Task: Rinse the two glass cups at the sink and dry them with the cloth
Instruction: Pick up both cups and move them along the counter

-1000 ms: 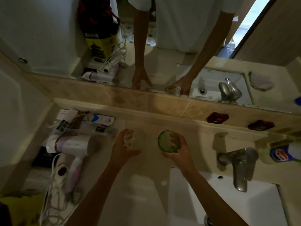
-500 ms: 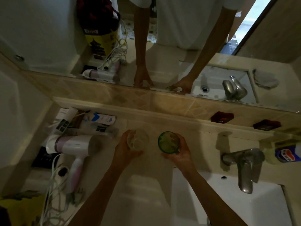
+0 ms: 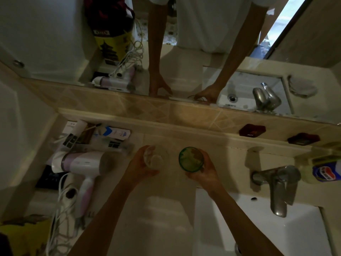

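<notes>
Glass in both hands: my left hand point(image 3: 142, 166) curls round the clear glass cup point(image 3: 156, 159), my right hand point(image 3: 203, 171) grips the green-tinted glass cup point(image 3: 191, 159), both upright over the beige counter point(image 3: 166, 209); the white sink basin point(image 3: 258, 228) and steel tap point(image 3: 278, 189) lie to my right, nearer the green cup

Left hand point(image 3: 141, 166), open and reaching one second ago, now wraps clear glass cup point(image 3: 154, 159) from 9 o'clock side. Fingers point(image 3: 147, 154) visible through glass. Clear cup's mouth now tipped toward camera.
</notes>
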Motion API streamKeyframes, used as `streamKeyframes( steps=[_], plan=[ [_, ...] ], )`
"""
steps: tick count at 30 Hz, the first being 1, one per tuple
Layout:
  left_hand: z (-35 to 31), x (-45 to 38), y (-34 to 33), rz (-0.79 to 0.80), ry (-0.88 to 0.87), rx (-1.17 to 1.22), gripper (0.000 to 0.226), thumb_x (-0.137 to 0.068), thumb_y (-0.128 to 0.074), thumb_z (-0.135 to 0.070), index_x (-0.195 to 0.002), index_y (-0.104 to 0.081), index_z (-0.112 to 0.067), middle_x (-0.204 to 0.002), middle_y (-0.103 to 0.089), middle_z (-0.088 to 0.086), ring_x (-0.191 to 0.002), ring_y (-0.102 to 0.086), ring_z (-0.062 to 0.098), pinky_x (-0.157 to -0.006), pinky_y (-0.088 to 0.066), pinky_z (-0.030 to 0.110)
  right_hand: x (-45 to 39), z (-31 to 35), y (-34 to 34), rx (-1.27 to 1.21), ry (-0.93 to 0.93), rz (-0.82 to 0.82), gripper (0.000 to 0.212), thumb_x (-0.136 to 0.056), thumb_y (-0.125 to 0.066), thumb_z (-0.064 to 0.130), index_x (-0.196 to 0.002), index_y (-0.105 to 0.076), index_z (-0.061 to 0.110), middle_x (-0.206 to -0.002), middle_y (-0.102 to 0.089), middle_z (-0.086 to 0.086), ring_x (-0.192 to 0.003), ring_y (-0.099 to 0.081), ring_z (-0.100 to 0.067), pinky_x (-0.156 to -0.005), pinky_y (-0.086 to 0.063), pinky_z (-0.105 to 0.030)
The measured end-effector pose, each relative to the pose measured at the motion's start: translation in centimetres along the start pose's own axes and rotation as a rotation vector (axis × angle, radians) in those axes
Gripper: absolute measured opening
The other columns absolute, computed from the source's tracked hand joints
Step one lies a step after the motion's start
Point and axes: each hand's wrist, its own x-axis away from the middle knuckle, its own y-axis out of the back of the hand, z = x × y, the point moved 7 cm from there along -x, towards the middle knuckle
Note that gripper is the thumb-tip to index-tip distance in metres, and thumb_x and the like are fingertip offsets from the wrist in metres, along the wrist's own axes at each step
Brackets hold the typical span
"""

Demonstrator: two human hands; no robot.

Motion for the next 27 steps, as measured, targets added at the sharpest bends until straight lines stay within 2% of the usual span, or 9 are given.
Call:
streamKeyframes(
  steps=[6,8,10,13,15,20,22,24,27],
  plan=[
    [0.1,0.8,-1.2,-0.277,0.045,0.02,0.091,-0.056,-0.097,-0.01,-0.132,-0.05,-0.025,-0.123,-0.059,-0.011,-0.108,-0.063,0.013,-0.084,-0.053,0.027,-0.1,-0.6,-0.1,-0.014,0.054,-0.219,0.082,-0.061,-0.083,-0.019,-0.126,-0.046,0.016,-0.126,-0.049,-0.004,-0.109,-0.054,-0.021,-0.072,-0.055,-0.016],
    [-0.1,1.2,-2.1,-0.389,0.04,0.012,0.094,-0.057,-0.097,-0.007,-0.136,-0.046,-0.016,-0.126,-0.056,-0.006,-0.111,-0.061,0.017,-0.089,-0.052,0.028,0.2,-0.7,-0.6,-0.011,0.031,-0.275,0.07,-0.068,-0.075,-0.022,-0.119,-0.047,0.018,-0.122,-0.047,-0.004,-0.099,-0.054,-0.018,-0.062,-0.056,-0.017],
    [-0.1,1.4,-2.9,-0.423,0.055,0.074,0.097,-0.058,-0.096,-0.004,-0.138,-0.042,-0.013,-0.131,-0.055,0.002,-0.116,-0.06,0.023,-0.095,-0.054,0.037,0.4,-0.8,-0.6,-0.015,0.023,-0.339,0.08,-0.06,-0.079,-0.024,-0.121,-0.044,0.016,-0.117,-0.049,-0.001,-0.097,-0.055,-0.018,-0.063,-0.056,-0.014],
    [0.5,1.4,-3.1,-0.401,0.099,0.096,0.101,-0.059,-0.095,-0.003,-0.141,-0.038,-0.019,-0.137,-0.054,0.004,-0.121,-0.058,0.026,-0.097,-0.054,0.046,0.7,-0.6,-0.7,0.015,0.013,-0.312,0.094,-0.058,-0.082,-0.017,-0.136,-0.039,0.015,-0.129,-0.051,-0.008,-0.114,-0.057,-0.028,-0.089,-0.059,-0.042],
    [0.8,1.3,-2.7,-0.327,0.117,0.132,0.101,-0.06,-0.092,-0.001,-0.141,-0.037,-0.024,-0.132,-0.053,-0.004,-0.121,-0.059,0.027,-0.093,-0.057,0.047,0.5,-0.6,-0.3,-0.001,0.018,-0.262,0.103,-0.058,-0.071,-0.026,-0.143,-0.035,0.019,-0.14,-0.044,-0.01,-0.124,-0.052,-0.03,-0.092,-0.056,-0.05],
    [0.2,0.3,-1.4,-0.11,0.069,0.066,0.103,-0.058,-0.088,-0.006,-0.149,-0.041,-0.018,-0.147,-0.051,0.0,-0.134,-0.051,0.024,-0.105,-0.05,0.053,-0.5,-1.7,0.5,-0.019,-0.035,-0.133,0.099,-0.059,-0.075,-0.024,-0.138,-0.046,0.028,-0.129,-0.054,0.004,-0.123,-0.055,-0.025,-0.067,-0.055,-0.013],
    [0.1,-0.1,-1.1,-0.114,0.066,0.027,0.101,-0.062,-0.091,0.003,-0.149,-0.043,-0.013,-0.145,-0.054,0.004,-0.133,-0.053,0.024,-0.105,-0.049,0.043,-0.8,-1.9,0.5,-0.027,-0.042,-0.137,0.096,-0.058,-0.083,-0.019,-0.138,-0.048,0.021,-0.127,-0.056,0.003,-0.12,-0.058,-0.027,-0.074,-0.056,-0.016],
    [0.0,-0.3,-1.3,-0.17,0.062,-0.004,0.095,-0.058,-0.093,0.005,-0.141,-0.05,-0.01,-0.139,-0.059,0.005,-0.126,-0.056,0.022,-0.098,-0.048,0.033,-0.6,-1.8,0.3,-0.018,-0.021,-0.16,0.096,-0.057,-0.088,-0.015,-0.137,-0.045,0.016,-0.126,-0.055,0.001,-0.119,-0.058,-0.028,-0.087,-0.057,-0.031],
    [-0.2,0.1,-2.2,-0.305,0.068,-0.011,0.084,-0.054,-0.097,0.0,-0.126,-0.056,-0.015,-0.127,-0.062,0.002,-0.116,-0.06,0.022,-0.096,-0.053,0.038,-0.1,-1.2,-0.2,-0.002,0.052,-0.25,0.095,-0.052,-0.09,-0.015,-0.127,-0.041,0.017,-0.121,-0.05,-0.004,-0.111,-0.056,-0.026,-0.084,-0.055,-0.025]
  ],
)
